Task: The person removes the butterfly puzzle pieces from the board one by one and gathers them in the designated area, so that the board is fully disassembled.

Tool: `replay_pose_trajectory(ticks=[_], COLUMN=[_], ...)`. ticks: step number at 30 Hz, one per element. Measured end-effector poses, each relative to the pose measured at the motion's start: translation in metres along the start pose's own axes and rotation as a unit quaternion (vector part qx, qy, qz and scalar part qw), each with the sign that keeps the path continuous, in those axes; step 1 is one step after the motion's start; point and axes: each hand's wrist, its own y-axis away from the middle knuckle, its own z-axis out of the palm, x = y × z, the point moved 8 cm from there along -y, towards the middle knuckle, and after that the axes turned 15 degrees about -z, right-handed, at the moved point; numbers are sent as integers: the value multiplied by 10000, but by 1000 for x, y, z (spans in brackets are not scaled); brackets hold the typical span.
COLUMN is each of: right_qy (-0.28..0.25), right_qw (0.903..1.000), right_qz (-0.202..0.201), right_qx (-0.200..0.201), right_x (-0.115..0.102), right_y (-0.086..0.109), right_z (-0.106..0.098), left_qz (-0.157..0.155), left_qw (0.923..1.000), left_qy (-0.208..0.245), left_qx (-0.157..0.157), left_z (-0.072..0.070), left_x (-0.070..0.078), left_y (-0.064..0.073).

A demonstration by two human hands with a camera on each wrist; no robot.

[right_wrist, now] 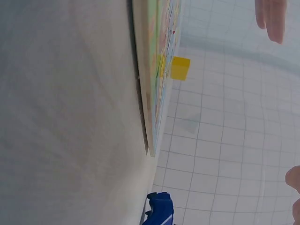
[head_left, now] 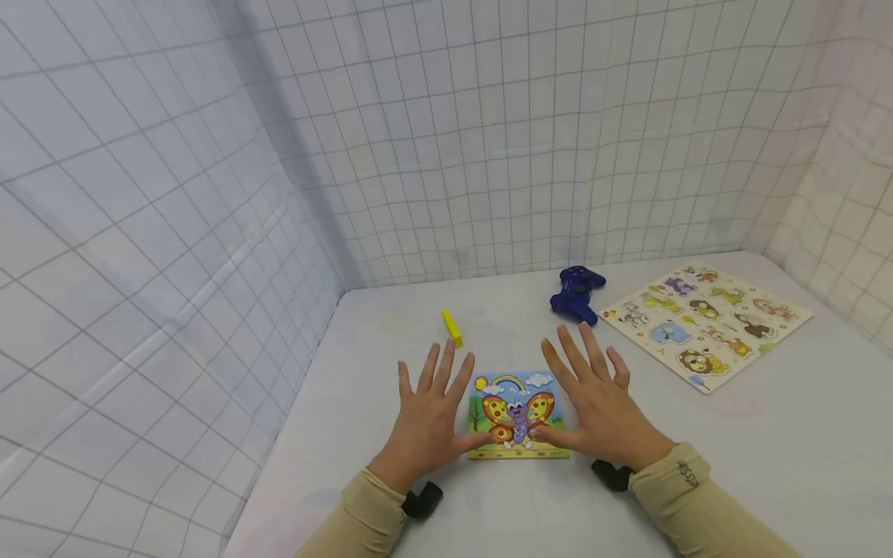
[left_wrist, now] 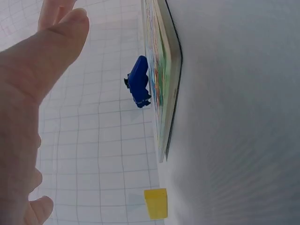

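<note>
A small butterfly jigsaw puzzle board (head_left: 518, 415) lies flat on the white table, its picture side up. My left hand (head_left: 431, 422) is spread at its left side, fingers straight, the thumb reaching over the board's lower left part. On the other side my right hand (head_left: 603, 407) is spread likewise, thumb over the lower right part. Both wrist views show the puzzle board's edge (left_wrist: 174, 61) apart from the hands, which seem to hover above it. Neither hand holds anything.
Beyond the left fingers lies a yellow block (head_left: 452, 327). A blue game controller (head_left: 577, 294) sits past the right fingertips. An animal peg puzzle board (head_left: 705, 322) lies at the back right. Grid-patterned white walls (head_left: 488, 139) enclose the table (head_left: 391, 325) at the back and sides.
</note>
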Motion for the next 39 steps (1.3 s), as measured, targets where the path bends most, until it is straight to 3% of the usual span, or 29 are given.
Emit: replay_pose_trajectory(ticks=[4, 6, 9, 12, 14, 16, 20, 22, 24, 26, 29, 31, 34, 39], right_qy=[-98, -110, -209, -715, -1400, -2121, -3327, -3544, -3570, -3439, -3176, -3049, -2963, -3017], right_qw=[9999, 9999, 9997, 9967, 9878, 9711, 9265, 9188, 9224, 9320, 9419, 9410, 9358, 9303], right_qz=[22, 25, 96, 365, 688, 1097, 1736, 1701, 1451, 1143, 773, 656, 610, 676], right_qx=[0, -16, -52, -73, -49, 3, 263, 348, 267, -5, -771, -1315, -1809, -1975], right_x=[0, -1, 0, 2, 6, 8, 10, 8, 4, -2, -11, -16, -19, -20], right_y=[0, 0, 0, 0, 1, 2, 6, 7, 6, 5, 6, 9, 13, 14], right_z=[-1, -1, 0, 2, 6, 10, 17, 21, 27, 35, 50, 59, 66, 68], left_qz=[31, 33, 89, 191, 180, 145, 183, 276, 389, 482, 571, 524, 194, -505], left_qw=[10000, 9998, 9944, 9738, 9583, 9509, 9517, 9534, 9562, 9592, 9645, 9681, 9720, 9700], left_qy=[6, 70, 252, 551, 765, 878, 853, 808, 747, 671, 577, 623, 870, 1169], left_qx=[7, -165, -1021, -2198, -2746, -2964, -2944, -2895, -2804, -2705, -2511, -2371, -2174, -2070], left_z=[0, 4, 19, 40, 48, 50, 46, 44, 42, 40, 37, 36, 37, 49], left_x=[1, 1, 2, 6, 7, 8, 10, 12, 13, 14, 15, 15, 11, -1], left_y=[0, 0, 2, 10, 15, 17, 16, 17, 17, 17, 17, 15, 10, 5])
